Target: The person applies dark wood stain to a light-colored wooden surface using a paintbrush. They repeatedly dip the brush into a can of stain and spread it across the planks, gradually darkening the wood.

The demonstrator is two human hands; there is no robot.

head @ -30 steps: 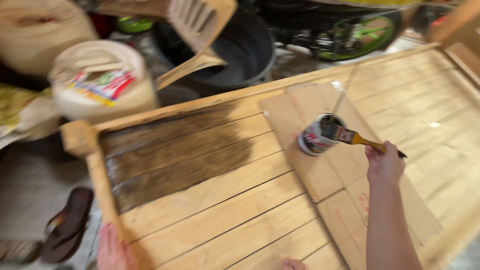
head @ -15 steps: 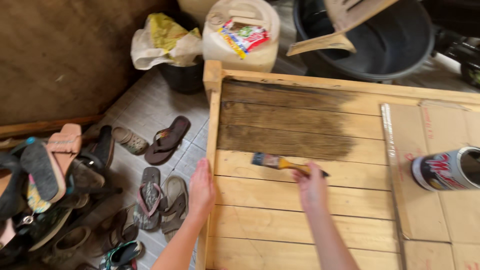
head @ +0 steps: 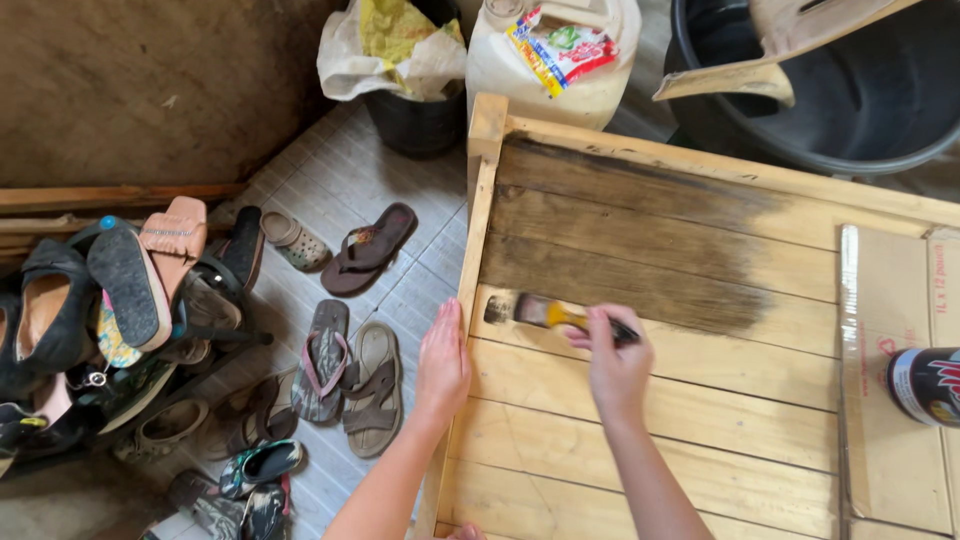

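A slatted wooden panel (head: 640,410) lies flat, its top-left slats stained dark brown (head: 640,235). My right hand (head: 617,362) grips a paintbrush (head: 545,313) with a yellow ferrule. Its bristles touch the pale slat just under the dark patch, close to the panel's left rail. My left hand (head: 442,366) lies flat on that left rail, fingers together. A tin of stain (head: 925,385) stands on a cardboard sheet (head: 885,330) at the right edge.
Sandals and shoes (head: 345,370) litter the tiled floor left of the panel, with a heap of footwear (head: 110,320) further left. A white jug (head: 555,60), a lined bin (head: 405,70) and a black tub (head: 830,90) stand behind the panel.
My right hand carried the brush from the tin to the panel's left side and set the bristles on the pale slat. The view swung left, bringing the shoes into sight.
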